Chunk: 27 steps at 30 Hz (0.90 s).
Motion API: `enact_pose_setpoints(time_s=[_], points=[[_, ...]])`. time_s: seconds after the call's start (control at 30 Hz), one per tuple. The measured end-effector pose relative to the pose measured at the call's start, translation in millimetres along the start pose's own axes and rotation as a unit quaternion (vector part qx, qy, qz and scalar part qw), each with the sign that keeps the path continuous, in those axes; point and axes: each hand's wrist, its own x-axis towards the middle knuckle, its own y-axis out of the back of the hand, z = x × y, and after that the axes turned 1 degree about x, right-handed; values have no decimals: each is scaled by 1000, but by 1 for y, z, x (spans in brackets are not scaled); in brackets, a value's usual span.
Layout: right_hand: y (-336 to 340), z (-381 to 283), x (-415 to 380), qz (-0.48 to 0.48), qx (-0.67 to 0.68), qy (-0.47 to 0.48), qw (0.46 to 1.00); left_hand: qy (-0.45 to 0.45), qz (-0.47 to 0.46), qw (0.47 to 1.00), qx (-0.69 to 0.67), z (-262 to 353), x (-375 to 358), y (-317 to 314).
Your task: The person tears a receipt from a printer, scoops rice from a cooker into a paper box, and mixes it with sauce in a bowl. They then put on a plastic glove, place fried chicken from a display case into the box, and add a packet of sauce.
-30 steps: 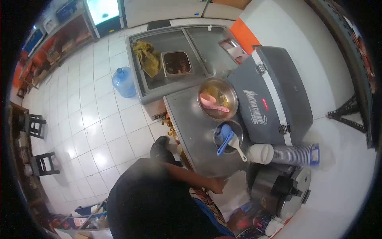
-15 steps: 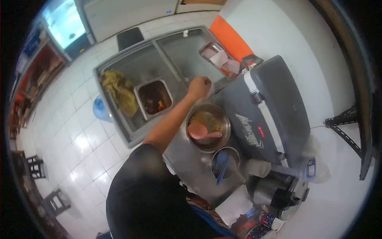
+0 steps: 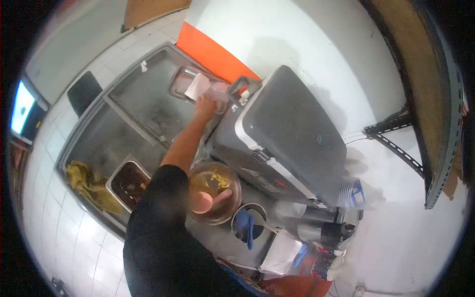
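Note:
My right hand (image 3: pixel 205 107) is stretched out far ahead, at the edge of a small tray (image 3: pixel 179 79) on the chest freezer (image 3: pixel 129 116). It touches a clear plastic container (image 3: pixel 220 91) beside a white sheet (image 3: pixel 197 86) in the tray. The picture is too blurred to show whether the fingers grip it. Under my forearm stands a metal bowl (image 3: pixel 228 198) with yellowish food and a pink ladle (image 3: pixel 205 202). My left hand is out of sight.
A big grey cooler box (image 3: pixel 292 133) fills the counter right of my arm. Nearer me are a small pot with a blue ladle (image 3: pixel 247 225), a steel flask (image 3: pixel 316 230) and stacked cups (image 3: pixel 351 193). On the freezer lie a yellow cloth (image 3: pixel 89 185) and a metal pan (image 3: pixel 129 180).
My right hand rose from the counter's near edge, passed over the metal bowl and reached the tray by the orange wall. My view swung right and forward.

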Motion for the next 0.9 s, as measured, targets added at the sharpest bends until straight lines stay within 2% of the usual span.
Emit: enact_pose_setpoints(time_s=[0.2, 0.3, 0.4, 0.5, 0.6, 0.63, 0.73, 0.77, 0.87, 0.9], points=[[2, 16, -18, 2, 4, -36, 999, -70, -88, 994, 1, -13, 12, 27], [5, 25, -23, 2, 11, -40, 999, -28, -84, 996, -21, -15, 10, 37], [9, 36, -27, -1, 21, -42, 999, -29, -76, 997, -12, -15, 10, 44], [12, 47, -30, -4, 36, -35, 999, -67, -87, 994, 6, -16, 15, 62], [20, 58, -30, -8, 57, -15, 998, -39, -142, 948, -283, -34, 33, 76], [21, 61, -28, -11, 67, -10, 998, 3, -224, 905, -360, -24, 18, 138], [16, 64, -15, -25, 106, 17, 994, -32, -164, 830, -533, -36, 11, 170], [13, 58, -13, -33, 122, 30, 992, 24, -148, 798, -583, -31, -2, 186], [5, 25, -7, -66, 213, 94, 970, 50, -269, 760, -589, -20, -34, 258], [0, 3, -11, -83, 265, 118, 954, 74, -254, 757, -598, -18, -43, 258]])
